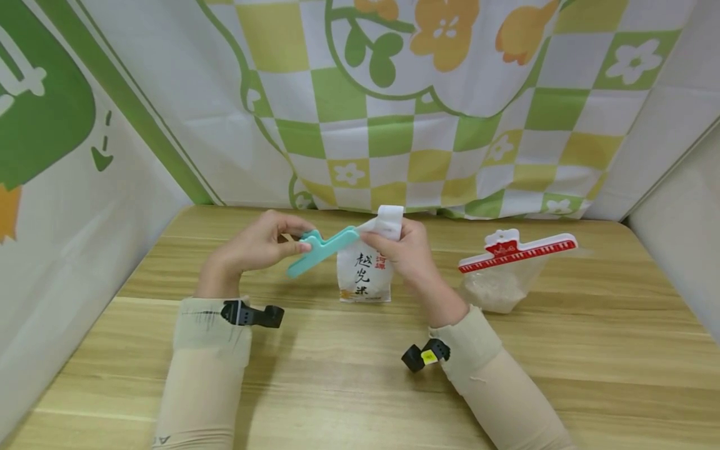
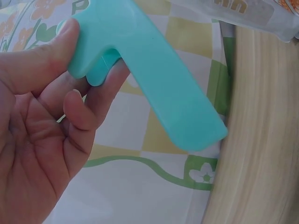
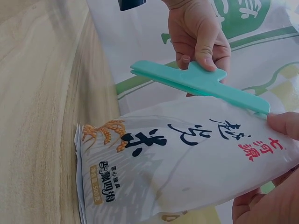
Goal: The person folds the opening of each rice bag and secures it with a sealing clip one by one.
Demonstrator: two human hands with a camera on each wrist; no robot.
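Note:
My left hand [image 1: 251,247] pinches the handle of a teal bag clip [image 1: 323,250] between thumb and fingers. In the left wrist view the clip [image 2: 163,79] slants down with its long bar away from the palm. The white rice bag [image 1: 364,275], printed with dark and red characters, stands on the table. My right hand [image 1: 406,247] grips its top, which is folded over. One end of the clip is right at the bag's upper edge, beside my right thumb. In the right wrist view the clip [image 3: 201,84] lies along the side of the bag [image 3: 187,154].
To the right on the wooden table [image 1: 337,387] sits a clear bag [image 1: 495,290] of pale contents, closed by a red and white clip [image 1: 514,249]. A checked green and yellow cloth [image 1: 416,137] hangs along the back edge, with white panels at both sides.

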